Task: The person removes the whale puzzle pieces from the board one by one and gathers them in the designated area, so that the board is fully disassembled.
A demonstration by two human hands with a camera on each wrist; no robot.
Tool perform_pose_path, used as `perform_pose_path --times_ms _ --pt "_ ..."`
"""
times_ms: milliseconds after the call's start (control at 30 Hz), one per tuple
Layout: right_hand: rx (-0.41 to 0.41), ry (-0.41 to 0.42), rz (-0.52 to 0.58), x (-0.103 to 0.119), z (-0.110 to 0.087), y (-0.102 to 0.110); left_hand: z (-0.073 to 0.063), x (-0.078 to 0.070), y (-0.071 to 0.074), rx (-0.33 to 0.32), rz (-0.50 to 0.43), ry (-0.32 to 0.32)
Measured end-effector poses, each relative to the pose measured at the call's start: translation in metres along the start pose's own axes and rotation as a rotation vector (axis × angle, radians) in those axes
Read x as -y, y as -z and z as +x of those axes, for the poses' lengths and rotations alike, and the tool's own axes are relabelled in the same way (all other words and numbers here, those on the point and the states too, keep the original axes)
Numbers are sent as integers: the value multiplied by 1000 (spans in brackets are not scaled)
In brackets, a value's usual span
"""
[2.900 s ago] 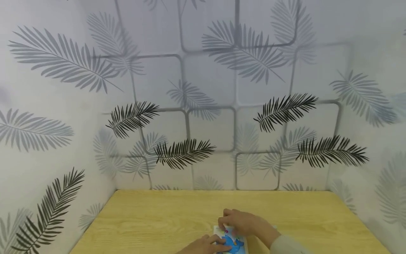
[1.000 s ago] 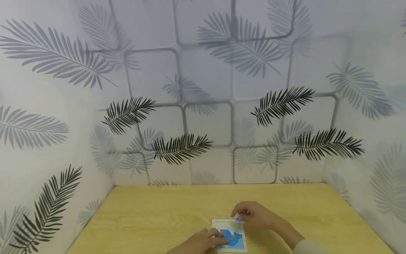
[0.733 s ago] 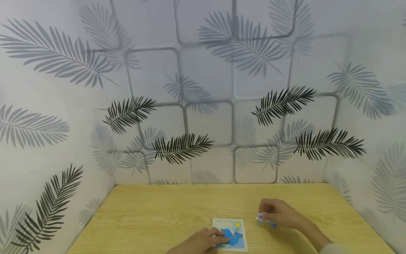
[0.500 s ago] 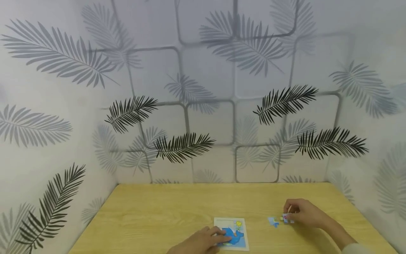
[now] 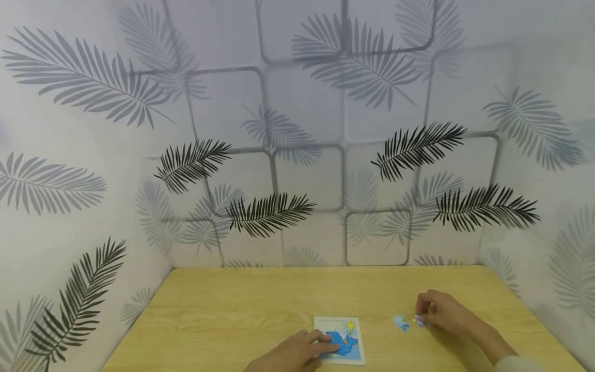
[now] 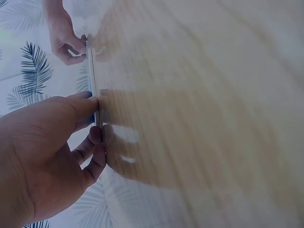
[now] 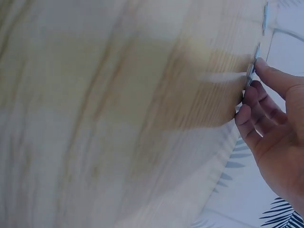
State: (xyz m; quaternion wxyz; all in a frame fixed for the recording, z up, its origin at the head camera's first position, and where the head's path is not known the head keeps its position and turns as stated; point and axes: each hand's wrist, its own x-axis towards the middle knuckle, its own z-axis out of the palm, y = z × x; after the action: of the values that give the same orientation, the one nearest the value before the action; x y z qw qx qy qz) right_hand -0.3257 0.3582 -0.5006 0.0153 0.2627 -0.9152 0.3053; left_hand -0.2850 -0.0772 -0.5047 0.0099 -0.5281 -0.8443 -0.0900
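A small framed jigsaw puzzle (image 5: 350, 356) with a blue whale and a yellow sun lies flat near the front of the table. My left hand (image 5: 297, 351) holds it at its left side, fingers over the whale. In the left wrist view the thumb is at the puzzle's thin edge, and other fingertips sit low by the tabletop. Farther right, my right hand (image 5: 443, 312) pinches a small puzzle piece (image 5: 419, 321) close over the wood, partly hidden by the fingers. Just left of it lies a loose light-blue puzzle piece (image 5: 401, 323).
The wood-grain table (image 5: 241, 310) runs back to a white wall (image 5: 307, 237) printed with grey and black leaves. Patterned walls also flank the table at left and right. A strip of bare wood separates the puzzle from the loose pieces.
The right hand has lifted a piece off the puzzle's upper right, carried it right and lowered it beside the other loose piece. The sun is now uncovered. The left hand has stayed on the puzzle.
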Motion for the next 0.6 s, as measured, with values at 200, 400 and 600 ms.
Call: perform_pose_path --times_ms 200,400,600 --pt "-51 49 28 20 18 -5 -2 0 5 -3 -29 29" --pt "35 163 114 53 45 -22 -2 4 1 19 -12 40" --pt "173 287 149 83 66 -49 1 9 -8 -10 -27 -11"
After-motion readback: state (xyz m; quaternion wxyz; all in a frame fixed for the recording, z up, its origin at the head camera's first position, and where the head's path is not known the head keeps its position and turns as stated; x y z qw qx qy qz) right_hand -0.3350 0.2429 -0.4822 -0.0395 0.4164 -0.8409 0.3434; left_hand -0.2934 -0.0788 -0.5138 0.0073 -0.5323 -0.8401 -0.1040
